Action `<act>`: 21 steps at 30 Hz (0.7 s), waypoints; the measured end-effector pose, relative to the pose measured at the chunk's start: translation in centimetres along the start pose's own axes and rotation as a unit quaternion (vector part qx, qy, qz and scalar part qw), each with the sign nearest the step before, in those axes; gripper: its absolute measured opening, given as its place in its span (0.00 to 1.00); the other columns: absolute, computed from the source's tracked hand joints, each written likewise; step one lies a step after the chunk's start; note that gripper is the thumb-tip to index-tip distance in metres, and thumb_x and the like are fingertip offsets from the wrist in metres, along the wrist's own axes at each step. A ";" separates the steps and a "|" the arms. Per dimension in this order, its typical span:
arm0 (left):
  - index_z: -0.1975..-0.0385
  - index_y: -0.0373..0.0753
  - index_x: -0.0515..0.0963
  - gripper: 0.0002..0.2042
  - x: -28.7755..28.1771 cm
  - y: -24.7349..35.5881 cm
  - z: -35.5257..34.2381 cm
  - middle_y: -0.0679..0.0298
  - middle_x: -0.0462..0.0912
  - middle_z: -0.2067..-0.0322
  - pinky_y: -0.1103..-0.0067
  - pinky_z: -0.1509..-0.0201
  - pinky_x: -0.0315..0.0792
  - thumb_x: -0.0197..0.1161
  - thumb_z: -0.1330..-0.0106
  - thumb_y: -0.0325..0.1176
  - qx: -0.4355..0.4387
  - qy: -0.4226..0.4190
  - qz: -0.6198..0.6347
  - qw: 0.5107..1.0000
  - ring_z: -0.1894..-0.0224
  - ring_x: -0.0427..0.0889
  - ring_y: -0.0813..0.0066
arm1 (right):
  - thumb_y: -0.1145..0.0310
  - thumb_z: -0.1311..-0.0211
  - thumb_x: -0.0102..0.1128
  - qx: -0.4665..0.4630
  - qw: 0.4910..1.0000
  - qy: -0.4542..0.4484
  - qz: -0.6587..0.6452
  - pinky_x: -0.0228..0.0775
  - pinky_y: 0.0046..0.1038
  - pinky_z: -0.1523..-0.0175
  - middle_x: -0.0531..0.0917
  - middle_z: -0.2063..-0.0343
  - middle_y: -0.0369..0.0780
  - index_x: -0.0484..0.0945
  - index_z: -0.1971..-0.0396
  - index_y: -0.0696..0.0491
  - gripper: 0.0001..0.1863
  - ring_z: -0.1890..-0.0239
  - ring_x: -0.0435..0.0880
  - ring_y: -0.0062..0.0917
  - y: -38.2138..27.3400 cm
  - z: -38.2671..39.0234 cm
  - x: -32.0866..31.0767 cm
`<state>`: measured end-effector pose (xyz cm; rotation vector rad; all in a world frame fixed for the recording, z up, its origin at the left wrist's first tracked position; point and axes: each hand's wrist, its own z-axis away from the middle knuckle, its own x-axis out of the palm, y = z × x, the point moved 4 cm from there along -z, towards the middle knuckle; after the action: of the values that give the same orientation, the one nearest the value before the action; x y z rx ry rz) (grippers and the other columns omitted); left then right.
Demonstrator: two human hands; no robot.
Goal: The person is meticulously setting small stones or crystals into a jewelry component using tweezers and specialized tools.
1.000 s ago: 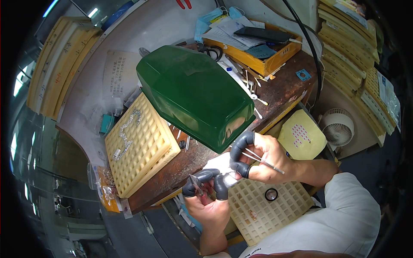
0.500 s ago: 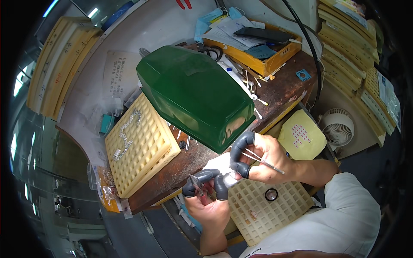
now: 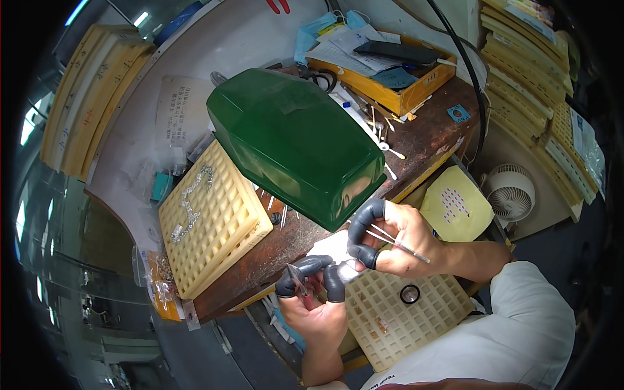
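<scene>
Below the near end of the green hood (image 3: pixel 296 136), my two hands are close together in bright light. My right hand (image 3: pixel 406 240) wears black finger cots on thumb and forefinger. It is closed around what look like thin metal tweezers (image 3: pixel 406 248), whose tips are hidden behind the fingers. My left hand (image 3: pixel 315 299), also in black finger cots, is pinched; a small shiny grey piece (image 3: pixel 296 278) shows at its fingers, too small to name. Beneath the hands lies a cream waffle-patterned tray (image 3: pixel 429 318), bearing a round black-rimmed loupe (image 3: pixel 410 294) and a few tiny orange-brown pieces (image 3: pixel 379 328).
A cream grid tray (image 3: pixel 227 240) with a sparkling chain (image 3: pixel 188 201) stands at left on the worn bench (image 3: pixel 260 270). Cotton swabs (image 3: pixel 383 140) lie beside a yellow box (image 3: pixel 416 91) of papers. Yellow paper (image 3: pixel 461 214) and a white fan (image 3: pixel 511 192) are at right.
</scene>
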<state>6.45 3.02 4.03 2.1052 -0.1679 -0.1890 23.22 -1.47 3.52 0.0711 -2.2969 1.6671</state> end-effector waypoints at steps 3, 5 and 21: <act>0.59 0.35 0.73 0.14 -0.1 0.0 0.0 0.61 0.82 0.62 0.84 0.58 0.71 0.66 0.42 0.17 -0.008 0.001 0.003 1.000 0.65 0.77 0.82 | 0.80 0.45 0.64 -0.006 1.000 0.001 -0.001 0.76 0.20 0.58 0.79 0.66 0.36 0.74 0.61 0.59 0.12 0.64 0.80 0.14 -0.1 0.0 0.0; 0.59 0.35 0.73 0.14 -0.1 -0.1 0.1 0.61 0.82 0.62 0.84 0.58 0.71 0.67 0.42 0.17 -0.005 0.002 0.000 1.000 0.65 0.77 0.82 | 0.80 0.45 0.64 -0.002 1.000 -0.003 0.009 0.76 0.20 0.59 0.79 0.66 0.36 0.74 0.61 0.59 0.12 0.64 0.80 0.14 -0.2 0.0 0.0; 0.59 0.36 0.74 0.14 -0.2 -0.2 0.1 0.62 0.83 0.63 0.85 0.62 0.68 0.68 0.43 0.19 0.006 0.008 -0.013 1.000 0.67 0.76 0.84 | 0.80 0.45 0.63 0.003 1.000 -0.008 -0.012 0.76 0.20 0.58 0.78 0.66 0.36 0.73 0.60 0.59 0.13 0.64 0.80 0.14 0.1 0.1 0.1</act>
<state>6.25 3.02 3.82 2.1205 -0.1330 -0.1875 23.14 -1.50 3.45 0.1123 -2.2935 1.6678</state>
